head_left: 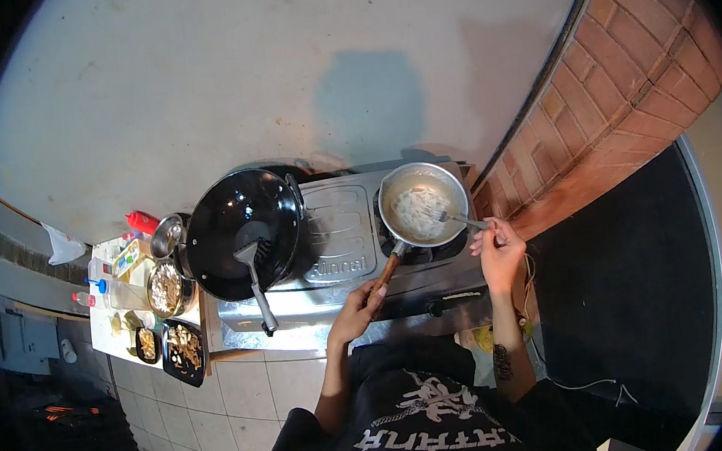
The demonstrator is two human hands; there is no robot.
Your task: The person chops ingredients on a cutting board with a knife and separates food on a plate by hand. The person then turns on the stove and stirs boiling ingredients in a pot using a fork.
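Note:
My left hand [358,312] is closed around the wooden handle [392,270] of a small saucepan. The saucepan [421,170] sits on the right burner of the metal stove, with a pale, creamy mixture [417,211] inside. My right hand [498,248] pinches the handle of a fork [460,218], whose tines reach into the mixture. Left of the saucepan, on the stove, stands a large black wok [218,237]. A slotted spatula [257,289] rests in the wok, its grey handle hanging over the front rim.
A side table [123,353] at the left holds a bowl of chopped pale pieces [165,289], black trays of food [184,353], a metal bowl [168,235] and a red bottle [142,221]. A brick wall [573,115] rises at the right, near a dark panel [629,289].

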